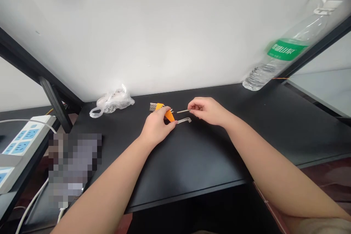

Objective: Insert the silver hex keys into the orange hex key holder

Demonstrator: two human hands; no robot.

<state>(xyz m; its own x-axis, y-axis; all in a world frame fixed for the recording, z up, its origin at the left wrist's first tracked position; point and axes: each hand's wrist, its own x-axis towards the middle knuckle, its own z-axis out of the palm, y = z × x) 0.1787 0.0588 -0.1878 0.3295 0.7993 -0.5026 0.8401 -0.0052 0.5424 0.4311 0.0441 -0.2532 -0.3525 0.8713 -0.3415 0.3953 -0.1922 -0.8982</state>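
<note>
Head view: my left hand (157, 126) grips the orange holder (170, 116) with bent metal keys (184, 120), nearer the back edge of the black surface (186, 161) than the front. My right hand (205, 110) pinches one slender rod (182, 111) beside the holder.

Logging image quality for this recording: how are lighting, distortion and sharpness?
Head view throughout: soft light, with a broad sheen on the black desk; wide-angle stretch seems to tilt the bottle toward the upper right corner; a pixelated patch masks something at left; the L-shaped keys by the left hand look slightly soft.
</note>
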